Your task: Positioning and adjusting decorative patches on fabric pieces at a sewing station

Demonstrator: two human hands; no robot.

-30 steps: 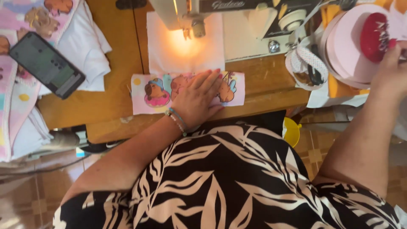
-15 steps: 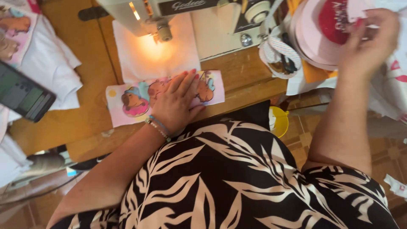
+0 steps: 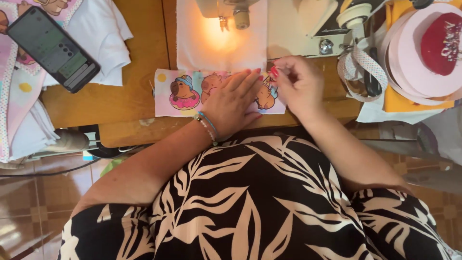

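Note:
A pink printed fabric strip with cartoon animals lies on the wooden sewing table, just below the lit needle of the sewing machine. My left hand rests flat on the strip's middle, fingers spread, pressing it down. My right hand is at the strip's right end. Its fingertips are pinched together at the upper edge on something very small, seemingly a pin. A white cloth lies under the needle.
A dark phone lies on folded white and pink fabric at the left. At the right a round pink box carries a red pincushion with pins, beside patterned ribbon and scissors.
My right hand left the pincushion at the right and came down to the strip's right end with its fingers pinched. My left hand stayed flat on the strip.

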